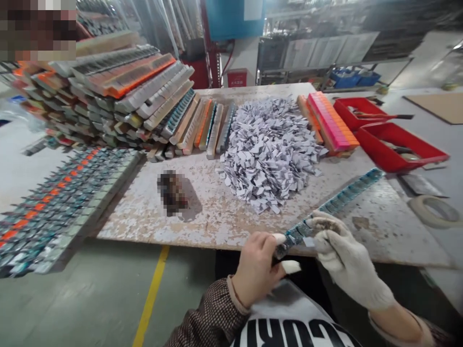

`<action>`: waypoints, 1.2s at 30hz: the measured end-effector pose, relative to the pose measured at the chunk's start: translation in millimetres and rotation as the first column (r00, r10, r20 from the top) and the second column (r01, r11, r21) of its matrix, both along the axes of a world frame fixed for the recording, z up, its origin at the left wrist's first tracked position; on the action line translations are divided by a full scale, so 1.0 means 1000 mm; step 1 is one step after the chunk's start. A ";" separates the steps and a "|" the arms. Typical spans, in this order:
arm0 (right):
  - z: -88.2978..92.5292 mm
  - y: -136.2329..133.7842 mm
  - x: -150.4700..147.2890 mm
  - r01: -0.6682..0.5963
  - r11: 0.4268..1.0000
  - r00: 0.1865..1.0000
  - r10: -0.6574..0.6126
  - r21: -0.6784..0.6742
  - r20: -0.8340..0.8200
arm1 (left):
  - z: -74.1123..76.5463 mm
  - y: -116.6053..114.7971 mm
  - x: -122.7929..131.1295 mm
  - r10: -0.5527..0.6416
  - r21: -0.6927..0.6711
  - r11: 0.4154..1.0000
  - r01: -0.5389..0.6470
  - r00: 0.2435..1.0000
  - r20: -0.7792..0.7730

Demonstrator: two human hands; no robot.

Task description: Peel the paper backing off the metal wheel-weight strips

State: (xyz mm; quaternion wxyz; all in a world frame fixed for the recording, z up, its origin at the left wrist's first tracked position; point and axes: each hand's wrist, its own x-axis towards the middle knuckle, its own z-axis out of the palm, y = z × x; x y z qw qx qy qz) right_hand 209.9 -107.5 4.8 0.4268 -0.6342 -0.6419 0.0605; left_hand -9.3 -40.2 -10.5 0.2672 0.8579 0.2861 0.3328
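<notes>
A long, narrow teal-and-grey segmented bar (347, 193) slants over the table's front edge, its near end toward me. My left hand (255, 265), bare except for white covers on thumb and index finger, grips that near end between them. My right hand (343, 260), in a white knitted glove, is closed with curled fingers against the bar's near half. Beside its fingertips a small white chip (309, 242) shows; whether the fingers hold anything is hidden. Beyond the bar lies a large heap of small white chips (269, 149).
Many segmented bars (119, 91) are stacked at the back left, above a row of teal bars (54, 202). Pink and orange bars (327, 120) lie right of the heap. Red trays (401, 144) and a tape roll (434, 211) sit at the right. A blurred-out object (172, 193) stands left.
</notes>
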 end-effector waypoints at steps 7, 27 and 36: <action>-0.009 0.021 0.012 -0.035 0.995 0.890 -0.014 0.097 0.456 | -0.020 0.002 -0.003 -0.022 -0.130 0.992 -0.006 0.976 -0.217; -0.023 0.035 0.019 -0.249 0.968 0.853 0.224 -0.010 0.472 | 0.003 0.048 -0.001 0.019 -0.084 0.996 -0.042 0.967 -0.255; -0.030 0.018 0.032 -0.161 0.986 0.924 0.134 0.047 0.359 | 0.007 0.107 0.041 0.229 0.214 0.967 -0.136 0.830 -0.509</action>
